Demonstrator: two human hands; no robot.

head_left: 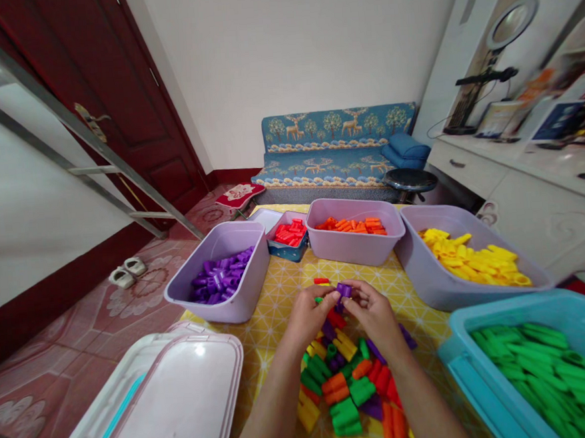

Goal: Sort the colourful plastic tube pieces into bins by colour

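Note:
A purple plastic tube piece [344,289] is held up between my two hands, over the far end of a mixed pile. My left hand [309,311] pinches it from the left with thumb and fingers. From the other side my right hand [372,310] grips it too, fingers curled round its edge. Beneath my hands and forearms lie loose green pieces [345,417], orange pieces [335,388], yellow pieces [345,344] and more purple and red ones. My forearms cover part of this pile.
Bins ring the yellow tablecloth [272,287]: a purple-filled bin [250,295], a small tin [287,252] of red pieces, an orange-filled bin [349,247], a yellow-filled bin [427,286] and a teal bin [460,321] of green pieces. Stacked lids [184,387] sit at near left.

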